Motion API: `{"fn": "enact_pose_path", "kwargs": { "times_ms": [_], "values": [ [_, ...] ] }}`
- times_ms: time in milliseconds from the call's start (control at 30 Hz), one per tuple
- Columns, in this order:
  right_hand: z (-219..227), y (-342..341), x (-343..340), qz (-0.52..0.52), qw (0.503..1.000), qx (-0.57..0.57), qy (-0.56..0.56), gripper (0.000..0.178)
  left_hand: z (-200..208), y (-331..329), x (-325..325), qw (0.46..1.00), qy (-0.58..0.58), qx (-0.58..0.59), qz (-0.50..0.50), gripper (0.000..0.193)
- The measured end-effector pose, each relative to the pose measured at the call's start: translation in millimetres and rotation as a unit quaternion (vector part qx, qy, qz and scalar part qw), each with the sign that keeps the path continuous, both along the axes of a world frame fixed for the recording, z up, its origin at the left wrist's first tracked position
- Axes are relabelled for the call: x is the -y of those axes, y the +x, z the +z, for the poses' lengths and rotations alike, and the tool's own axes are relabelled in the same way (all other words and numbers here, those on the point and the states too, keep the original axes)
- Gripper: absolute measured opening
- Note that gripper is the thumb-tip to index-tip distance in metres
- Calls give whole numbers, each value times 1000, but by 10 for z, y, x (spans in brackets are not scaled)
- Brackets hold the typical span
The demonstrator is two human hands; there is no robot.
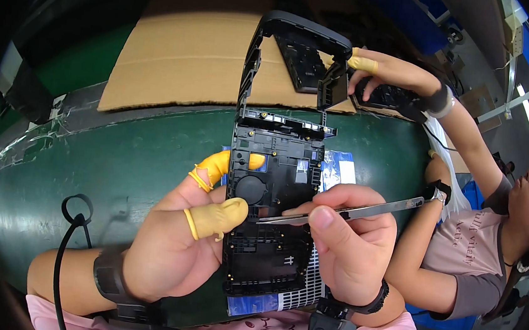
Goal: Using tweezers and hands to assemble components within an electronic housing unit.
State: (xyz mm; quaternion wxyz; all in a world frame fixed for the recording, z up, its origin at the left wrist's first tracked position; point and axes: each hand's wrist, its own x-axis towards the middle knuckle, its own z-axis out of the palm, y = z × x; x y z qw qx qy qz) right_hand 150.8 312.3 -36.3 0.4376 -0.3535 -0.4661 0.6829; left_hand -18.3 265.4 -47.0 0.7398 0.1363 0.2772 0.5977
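Observation:
A black plastic housing frame (270, 247) stands up in front of me, with ribs, small brass-coloured inserts and an open window in its upper part. My left hand (180, 233), in yellow finger cots on the thumb and a finger, grips its left edge. The thumb lies on the near face beside a round disc (250, 189), while the covered finger shows through behind. In my right hand (355, 248) I pinch a pair of metal tweezers (367, 210). Their tips point left, at the frame just below the disc; whether they hold anything is too small to tell.
Brown cardboard (179, 57) covers the far part of the green table (108, 157). A co-worker's hand (379, 71) in finger cots reaches over black parts (301, 64) there. Blue and white packets (338, 168) lie behind the frame. A black cable (59, 266) loops near my left forearm.

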Motion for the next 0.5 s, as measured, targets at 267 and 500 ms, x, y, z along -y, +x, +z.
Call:
{"fn": "enact_pose_path", "kwargs": {
  "times_ms": [267,500],
  "values": [
    [-68,-29,-1,-10,1000,4,11,16,-56,15,12,1000,6,-6,4,44],
    [-141,-48,-12,-16,999,40,28,15,-109,-3,2,1000,6,-6,2,45]
  ]
}}
